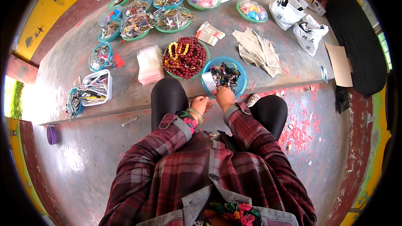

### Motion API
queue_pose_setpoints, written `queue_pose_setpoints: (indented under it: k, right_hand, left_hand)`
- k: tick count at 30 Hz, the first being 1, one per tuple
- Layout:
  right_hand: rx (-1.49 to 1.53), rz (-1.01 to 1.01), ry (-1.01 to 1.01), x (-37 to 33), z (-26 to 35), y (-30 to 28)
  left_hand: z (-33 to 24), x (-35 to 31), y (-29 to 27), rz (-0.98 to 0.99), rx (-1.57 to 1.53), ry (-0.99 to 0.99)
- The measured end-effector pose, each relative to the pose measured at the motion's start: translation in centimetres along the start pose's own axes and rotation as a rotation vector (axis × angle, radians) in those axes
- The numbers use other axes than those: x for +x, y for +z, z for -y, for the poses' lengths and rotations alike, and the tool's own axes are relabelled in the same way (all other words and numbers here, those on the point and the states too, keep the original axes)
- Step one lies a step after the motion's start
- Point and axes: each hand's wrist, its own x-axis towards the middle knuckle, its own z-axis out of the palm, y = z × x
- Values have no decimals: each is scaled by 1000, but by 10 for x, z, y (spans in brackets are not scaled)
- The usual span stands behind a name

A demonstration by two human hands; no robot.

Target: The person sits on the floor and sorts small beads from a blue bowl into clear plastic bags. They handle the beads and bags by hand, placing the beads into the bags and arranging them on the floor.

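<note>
My right hand (225, 96) is at the near rim of a blue basket (240, 88), its fingers pinched together over the edge. Whatever they hold, if anything, is too small to tell. Inside that basket lies a tangle of small black and coloured items (226, 74), with a clear-and-white packet (208, 82) leaning at its left side. My left hand (202, 105), with bangles at the wrist, is curled closed above my lap near my left knee; its contents are hidden. A basket of dark red beads (192, 60) with yellow bead strands on top stands to the left of the blue one.
A stack of clear bags (150, 65) lies left of the beads. Beyond are a cream cloth (257, 50), banded paper bundles (210, 33) and several baskets of wrapped trinkets (173, 19). A white tray of pens (109, 84) stands left; white carrier bags (310, 33) stand right. Red scraps (299, 132) litter the floor.
</note>
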Motion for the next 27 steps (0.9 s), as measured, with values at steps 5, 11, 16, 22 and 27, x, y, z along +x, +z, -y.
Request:
queue_pose_setpoints:
  k: [5,11,16,22,27]
  right_hand:
    - [226,-115,56,5,-1,-11]
    - [623,-66,14,11,-5,-27]
    - [651,187,-184,7,0,-73]
    - [314,173,-332,-10,3,-108]
    - [175,-146,-140,-3,5,-108]
  left_hand:
    - [1,1,0,-32,14,27]
    - [-6,-2,0,-50,34,56]
    - [-10,1,-6,-212,288,437]
    - [-28,-20,3,-168,511,900]
    - [-12,-10,-1,-132,518,639]
